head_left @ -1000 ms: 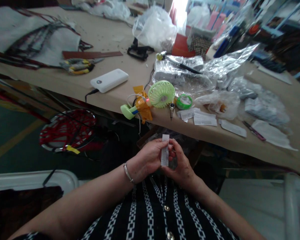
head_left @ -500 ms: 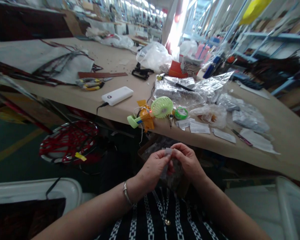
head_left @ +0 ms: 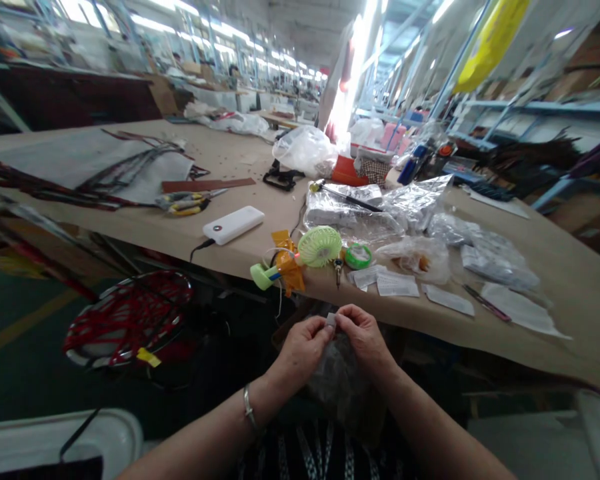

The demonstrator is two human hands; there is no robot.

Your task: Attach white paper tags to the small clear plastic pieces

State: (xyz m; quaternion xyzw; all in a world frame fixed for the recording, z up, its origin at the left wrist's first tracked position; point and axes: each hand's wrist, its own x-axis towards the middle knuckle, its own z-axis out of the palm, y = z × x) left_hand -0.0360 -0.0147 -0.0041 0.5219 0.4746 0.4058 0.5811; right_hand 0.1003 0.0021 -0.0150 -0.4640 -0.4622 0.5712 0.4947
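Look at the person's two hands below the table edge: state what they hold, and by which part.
Both the left hand and right hand pinch the top end of a small white paper strip between fingertips; the rest of it is hidden.

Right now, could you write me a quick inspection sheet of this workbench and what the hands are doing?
Surface: tan table, crowded at the near edge.
Job's things: small white slip pinched over a clear plastic bag.
Clutter: green fan, tape roll, white power bank, scissors, paper labels, plastic packets.
Grippers: left hand and right hand both pinch the slip.
Cables: black lead from the power bank.
Surroundings: long factory hall, shelving at right.
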